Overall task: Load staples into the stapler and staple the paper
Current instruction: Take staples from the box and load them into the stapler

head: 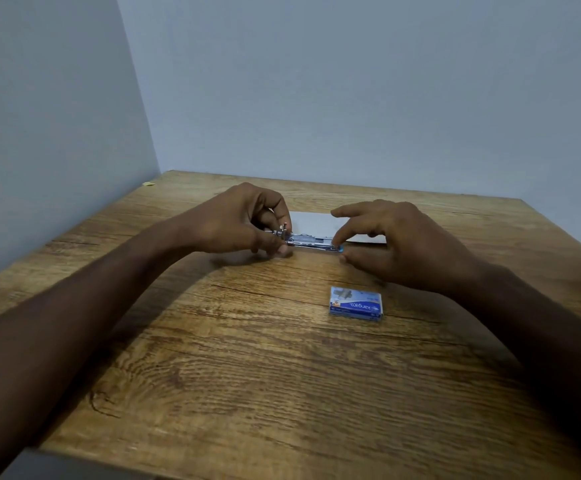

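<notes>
small blue and silver stapler [311, 241] lying sideways, left hand [237, 220] pinching its metal end, right hand [398, 242] pinching the blue tip, paper [316, 221] right behind, staple box [355, 304] nearby on the wood table [247, 375]

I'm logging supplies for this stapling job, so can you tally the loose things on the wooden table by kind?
Stapler, held between the left hand and right hand: 1
Staple box, blue and white: 1
White paper, lying behind the stapler: 1 sheet or stack, cannot tell which
Yellow scrap at the far left edge: 1
Total: 4
</notes>
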